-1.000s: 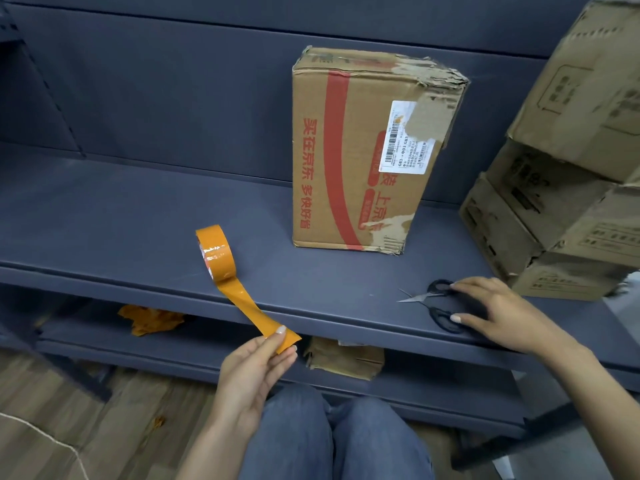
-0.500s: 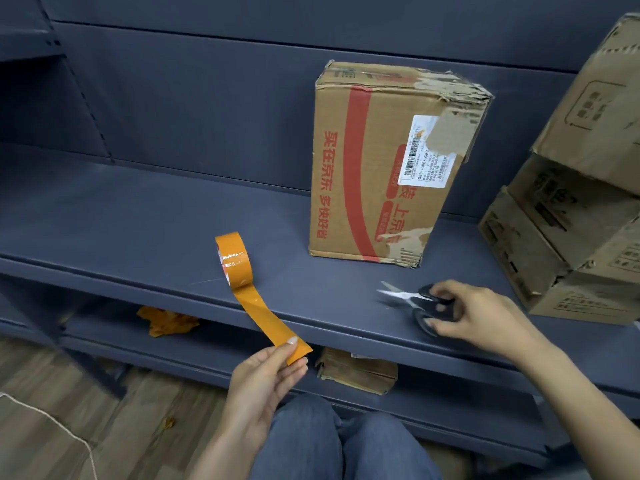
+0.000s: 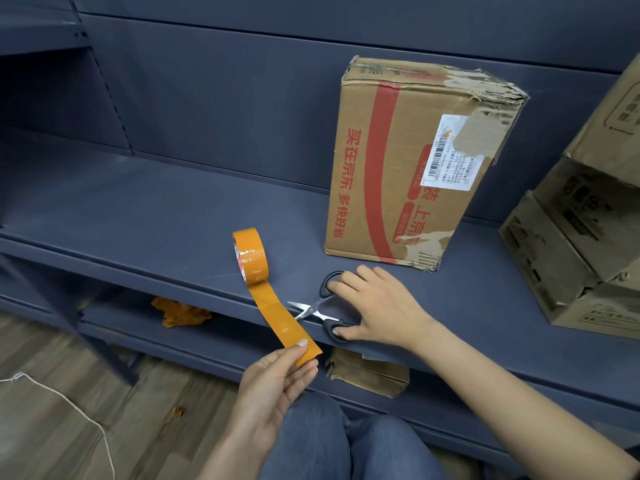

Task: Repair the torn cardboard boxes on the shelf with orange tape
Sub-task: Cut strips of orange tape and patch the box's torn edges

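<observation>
An orange tape roll (image 3: 250, 255) stands on edge on the dark blue shelf (image 3: 138, 216). A strip of tape (image 3: 277, 313) runs from it past the shelf's front edge to my left hand (image 3: 273, 382), which pinches its free end. My right hand (image 3: 377, 303) grips black-handled scissors (image 3: 323, 311), whose open blades point left and touch the strip's right edge. Behind them stands a torn cardboard box (image 3: 408, 168) with red print, ragged at its top right and bottom right corners.
More stacked cardboard boxes (image 3: 588, 237) fill the shelf's right end. On the lower shelf lie a crumpled orange tape wad (image 3: 183, 311) and a small flattened box (image 3: 367, 372). My knees in jeans (image 3: 332, 441) are below. A white cord (image 3: 69, 403) crosses the wooden floor.
My right hand took hold of the scissors and slid them left along the shelf until the open blades reached the tape strip. My left hand keeps the strip pulled out.
</observation>
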Demonstrator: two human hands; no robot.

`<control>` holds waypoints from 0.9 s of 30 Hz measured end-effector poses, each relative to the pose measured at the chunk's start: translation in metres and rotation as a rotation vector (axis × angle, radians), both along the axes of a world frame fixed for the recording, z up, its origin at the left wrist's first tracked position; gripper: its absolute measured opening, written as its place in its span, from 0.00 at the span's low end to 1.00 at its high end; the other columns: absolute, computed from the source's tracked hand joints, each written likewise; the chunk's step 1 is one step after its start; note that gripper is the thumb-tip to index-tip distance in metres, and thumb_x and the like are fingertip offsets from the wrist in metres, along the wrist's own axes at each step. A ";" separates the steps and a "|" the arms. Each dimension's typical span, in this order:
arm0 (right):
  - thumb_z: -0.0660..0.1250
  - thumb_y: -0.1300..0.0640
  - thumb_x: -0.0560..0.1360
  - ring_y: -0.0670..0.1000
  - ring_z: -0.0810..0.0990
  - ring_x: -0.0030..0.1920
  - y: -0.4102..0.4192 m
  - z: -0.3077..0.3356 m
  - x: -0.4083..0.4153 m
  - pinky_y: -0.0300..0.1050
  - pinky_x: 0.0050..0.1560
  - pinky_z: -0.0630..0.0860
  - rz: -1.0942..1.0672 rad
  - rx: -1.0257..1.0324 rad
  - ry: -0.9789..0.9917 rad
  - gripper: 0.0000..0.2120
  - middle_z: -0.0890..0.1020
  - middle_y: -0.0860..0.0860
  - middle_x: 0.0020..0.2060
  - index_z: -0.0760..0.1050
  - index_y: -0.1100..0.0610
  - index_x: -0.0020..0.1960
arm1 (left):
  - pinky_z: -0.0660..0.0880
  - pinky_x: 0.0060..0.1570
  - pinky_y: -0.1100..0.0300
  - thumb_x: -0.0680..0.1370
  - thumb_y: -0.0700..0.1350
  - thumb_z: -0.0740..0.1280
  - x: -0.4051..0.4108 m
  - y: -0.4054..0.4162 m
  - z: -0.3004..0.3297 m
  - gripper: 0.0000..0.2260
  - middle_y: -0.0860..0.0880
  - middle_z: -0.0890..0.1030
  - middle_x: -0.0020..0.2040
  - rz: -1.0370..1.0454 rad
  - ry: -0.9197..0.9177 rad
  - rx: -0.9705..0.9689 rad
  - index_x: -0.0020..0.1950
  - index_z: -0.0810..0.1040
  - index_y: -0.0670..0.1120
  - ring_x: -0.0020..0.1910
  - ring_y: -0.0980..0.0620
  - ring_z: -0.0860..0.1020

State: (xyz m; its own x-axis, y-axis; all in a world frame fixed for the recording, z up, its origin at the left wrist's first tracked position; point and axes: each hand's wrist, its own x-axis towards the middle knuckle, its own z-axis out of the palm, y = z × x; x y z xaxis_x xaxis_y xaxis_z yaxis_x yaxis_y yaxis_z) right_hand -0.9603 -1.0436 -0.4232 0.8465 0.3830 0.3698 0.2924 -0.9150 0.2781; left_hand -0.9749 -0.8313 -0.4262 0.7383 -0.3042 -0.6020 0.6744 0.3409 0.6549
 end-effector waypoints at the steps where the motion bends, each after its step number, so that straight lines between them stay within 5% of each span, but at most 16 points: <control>1: 0.68 0.37 0.65 0.51 0.69 0.42 0.003 -0.001 0.003 0.45 0.43 0.62 0.013 0.007 -0.001 0.27 0.76 0.47 0.45 0.76 0.54 0.56 | 0.80 0.32 0.64 0.73 0.37 0.71 0.000 0.000 0.000 0.04 0.42 0.84 0.38 -0.001 0.000 0.002 0.46 0.81 0.36 0.34 0.52 0.84; 10: 0.62 0.40 0.68 0.51 0.74 0.40 0.017 -0.004 0.017 0.43 0.43 0.63 0.074 0.045 0.078 0.20 0.77 0.48 0.40 0.77 0.54 0.49 | 0.80 0.31 0.64 0.73 0.36 0.71 -0.001 0.002 0.001 0.03 0.42 0.84 0.37 -0.003 0.020 0.004 0.44 0.81 0.37 0.32 0.52 0.83; 15: 0.77 0.41 0.64 0.50 0.76 0.37 0.019 -0.006 0.016 0.40 0.40 0.65 0.072 0.050 0.105 0.19 0.77 0.47 0.36 0.77 0.53 0.43 | 0.80 0.30 0.64 0.74 0.36 0.70 -0.002 0.008 -0.005 0.04 0.42 0.84 0.36 -0.009 0.049 -0.011 0.45 0.81 0.35 0.31 0.53 0.82; 22: 0.82 0.48 0.60 0.49 0.77 0.33 0.026 -0.003 0.012 0.38 0.29 0.69 0.073 0.136 0.136 0.17 0.77 0.46 0.32 0.76 0.53 0.39 | 0.79 0.29 0.65 0.73 0.35 0.70 -0.002 0.018 -0.012 0.03 0.41 0.83 0.36 -0.019 0.069 0.000 0.44 0.81 0.35 0.30 0.53 0.82; 27: 0.67 0.50 0.76 0.51 0.74 0.49 0.023 0.003 0.005 0.41 0.40 0.64 -0.021 0.238 0.324 0.11 0.78 0.49 0.48 0.73 0.54 0.55 | 0.78 0.27 0.65 0.73 0.34 0.70 -0.016 0.019 -0.015 0.03 0.41 0.83 0.35 -0.087 0.034 0.052 0.41 0.81 0.35 0.27 0.54 0.81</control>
State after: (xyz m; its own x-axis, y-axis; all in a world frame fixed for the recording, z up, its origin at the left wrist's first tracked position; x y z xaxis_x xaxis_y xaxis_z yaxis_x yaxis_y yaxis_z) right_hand -0.9555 -1.0211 -0.4207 0.9406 0.3002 0.1584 0.3107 -0.9494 -0.0457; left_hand -0.9908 -0.8124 -0.4417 0.6894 -0.3338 -0.6428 0.7221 0.2461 0.6466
